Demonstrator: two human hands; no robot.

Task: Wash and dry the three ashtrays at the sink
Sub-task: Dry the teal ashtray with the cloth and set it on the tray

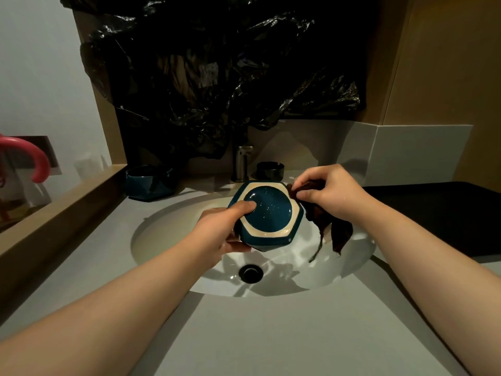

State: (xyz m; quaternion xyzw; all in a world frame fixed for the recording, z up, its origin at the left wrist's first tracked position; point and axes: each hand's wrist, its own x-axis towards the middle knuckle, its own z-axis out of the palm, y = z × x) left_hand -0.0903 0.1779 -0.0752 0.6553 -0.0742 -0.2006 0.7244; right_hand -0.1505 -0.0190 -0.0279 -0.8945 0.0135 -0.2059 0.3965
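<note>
A teal hexagonal ashtray (271,213) with a cream ring around its base is held upside down over the white sink (168,240). My left hand (222,229) grips it from the left, thumb pressed on the base. My right hand (328,194) pinches a dark brown cloth (336,232) against the ashtray's right edge; the cloth hangs down into the basin. A second teal ashtray (147,181) stands on the counter at the back left. A small black ashtray (270,170) stands behind the sink, right of the faucet (242,161).
The drain (251,273) lies at the basin's bottom. Black plastic sheeting (217,77) covers the wall above the faucet. A dark mat (439,215) lies on the counter at right. A wooden ledge (54,215) runs along the left, with a pink curved object (29,156) beyond it.
</note>
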